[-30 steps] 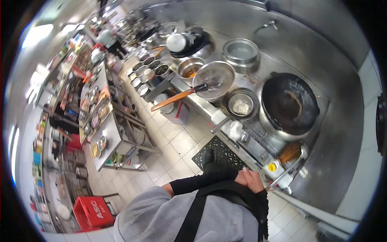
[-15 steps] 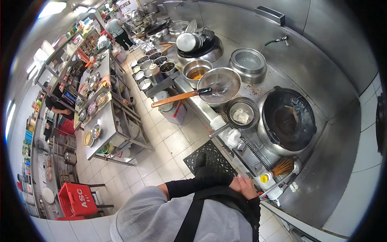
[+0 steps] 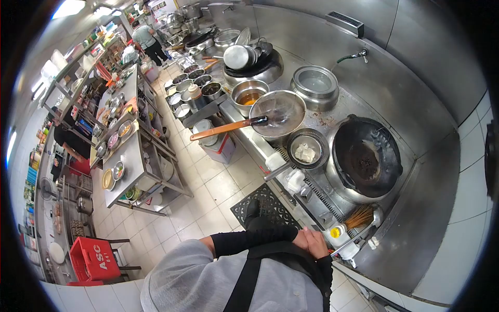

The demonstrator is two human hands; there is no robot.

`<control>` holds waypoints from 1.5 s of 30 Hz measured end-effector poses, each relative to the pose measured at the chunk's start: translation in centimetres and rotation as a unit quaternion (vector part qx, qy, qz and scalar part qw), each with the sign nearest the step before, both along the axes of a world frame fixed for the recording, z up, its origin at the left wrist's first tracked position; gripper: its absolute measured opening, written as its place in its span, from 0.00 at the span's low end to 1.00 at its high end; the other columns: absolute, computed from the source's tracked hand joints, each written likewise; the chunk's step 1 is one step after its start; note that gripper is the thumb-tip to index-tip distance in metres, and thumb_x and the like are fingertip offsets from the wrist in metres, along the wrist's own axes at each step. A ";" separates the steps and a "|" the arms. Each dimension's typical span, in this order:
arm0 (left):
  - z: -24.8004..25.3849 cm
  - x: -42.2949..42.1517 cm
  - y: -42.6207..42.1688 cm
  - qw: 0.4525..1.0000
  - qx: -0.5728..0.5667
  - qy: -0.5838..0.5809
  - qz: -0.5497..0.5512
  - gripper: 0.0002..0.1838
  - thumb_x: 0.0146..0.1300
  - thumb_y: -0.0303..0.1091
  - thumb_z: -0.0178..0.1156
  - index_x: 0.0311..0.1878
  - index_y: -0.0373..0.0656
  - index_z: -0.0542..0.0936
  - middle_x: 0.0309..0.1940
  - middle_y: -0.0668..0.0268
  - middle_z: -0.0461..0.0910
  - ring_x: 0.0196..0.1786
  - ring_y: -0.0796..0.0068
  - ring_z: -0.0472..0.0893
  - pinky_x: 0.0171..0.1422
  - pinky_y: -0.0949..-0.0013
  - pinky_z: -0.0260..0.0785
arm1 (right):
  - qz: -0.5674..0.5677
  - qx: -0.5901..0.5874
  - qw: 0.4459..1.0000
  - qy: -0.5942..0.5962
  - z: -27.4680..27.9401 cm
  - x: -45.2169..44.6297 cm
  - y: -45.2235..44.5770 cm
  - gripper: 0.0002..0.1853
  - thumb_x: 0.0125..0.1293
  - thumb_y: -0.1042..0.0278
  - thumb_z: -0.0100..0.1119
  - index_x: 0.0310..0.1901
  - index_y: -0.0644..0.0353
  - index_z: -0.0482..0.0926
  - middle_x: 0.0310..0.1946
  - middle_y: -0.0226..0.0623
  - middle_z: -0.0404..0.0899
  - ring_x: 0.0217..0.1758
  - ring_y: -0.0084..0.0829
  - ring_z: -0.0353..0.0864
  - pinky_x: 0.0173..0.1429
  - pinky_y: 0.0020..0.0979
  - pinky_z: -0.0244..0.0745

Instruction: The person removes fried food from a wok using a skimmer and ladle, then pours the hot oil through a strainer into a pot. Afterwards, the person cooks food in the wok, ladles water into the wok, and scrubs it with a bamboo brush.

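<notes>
In front of my waist, beside the range's front edge, my left hand (image 3: 301,239) and my right hand (image 3: 316,244) are clasped together. The right hand's fingers are closed against the left, whose fingers are mostly hidden; no object shows in either. Nearby are a bamboo brush (image 3: 359,217) and a yellow-capped bottle (image 3: 338,230). A dark wok (image 3: 366,161) rests on the burner. Left of it, a perforated ladle (image 3: 307,148) holds white chunks. A wide mesh strainer (image 3: 280,115) with a wooden handle lies beside a pot of amber liquid (image 3: 249,97).
A lidded steel pot (image 3: 315,83) stands behind the strainer, with a wall tap (image 3: 364,54) beyond. At left are a steel prep table (image 3: 127,166), a red crate (image 3: 96,260) and a person in black (image 3: 67,136). Another person (image 3: 145,39) stands farther back. A black mat (image 3: 267,205) lies on the floor.
The camera view has shifted, and the scene looks sharper than a second ago. My hands stay clasped at my waist. The person at far left shows more clearly.
</notes>
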State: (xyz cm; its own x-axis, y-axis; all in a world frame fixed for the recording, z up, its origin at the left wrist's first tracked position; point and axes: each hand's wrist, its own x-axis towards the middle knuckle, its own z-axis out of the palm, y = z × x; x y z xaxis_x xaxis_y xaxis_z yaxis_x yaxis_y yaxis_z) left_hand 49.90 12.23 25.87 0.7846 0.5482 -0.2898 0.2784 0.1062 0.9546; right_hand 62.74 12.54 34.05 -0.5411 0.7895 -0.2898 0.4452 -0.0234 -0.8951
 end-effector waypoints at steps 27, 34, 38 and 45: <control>-3.5 -1.3 -0.9 0.988 -0.134 -0.073 -0.004 0.18 0.64 0.35 0.56 0.56 0.39 0.77 0.53 0.50 0.77 0.56 0.56 0.75 0.62 0.59 0.66 | 0.012 0.001 1.000 -0.007 -3.6 1.4 -0.5 0.26 0.73 0.49 0.44 0.39 0.68 0.82 0.37 0.57 0.81 0.44 0.56 0.80 0.50 0.45 0.75; -4.2 -1.3 -1.2 0.983 -0.165 -0.084 -0.003 0.19 0.65 0.36 0.55 0.58 0.40 0.77 0.54 0.50 0.76 0.59 0.54 0.74 0.64 0.58 0.65 | -0.001 0.004 1.000 -0.011 -2.4 1.4 -0.9 0.27 0.72 0.47 0.44 0.40 0.66 0.83 0.37 0.57 0.81 0.44 0.57 0.80 0.50 0.43 0.75; -5.7 -1.2 -1.6 0.969 -0.212 -0.127 0.020 0.20 0.66 0.36 0.54 0.59 0.41 0.76 0.56 0.49 0.76 0.60 0.53 0.73 0.65 0.57 0.64 | 0.030 0.015 0.999 -0.023 -2.6 1.6 -0.9 0.27 0.73 0.47 0.43 0.40 0.65 0.82 0.39 0.54 0.82 0.44 0.54 0.80 0.53 0.43 0.73; -10.0 -1.2 -2.9 0.856 -0.410 -0.294 0.111 0.20 0.67 0.37 0.53 0.61 0.42 0.76 0.57 0.49 0.74 0.62 0.51 0.72 0.66 0.56 0.63 | -0.002 0.028 1.000 -0.011 -3.2 1.4 -1.6 0.26 0.72 0.48 0.44 0.36 0.67 0.81 0.35 0.55 0.81 0.42 0.56 0.79 0.48 0.45 0.74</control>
State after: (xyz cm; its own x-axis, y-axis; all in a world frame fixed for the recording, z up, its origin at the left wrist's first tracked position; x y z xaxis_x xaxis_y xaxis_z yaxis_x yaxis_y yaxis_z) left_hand 48.66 9.37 15.84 0.8296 0.5045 -0.2392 -0.3386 0.7953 0.5029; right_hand 64.12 10.99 30.87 -0.5325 0.8065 -0.2568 0.4646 0.0249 -0.8852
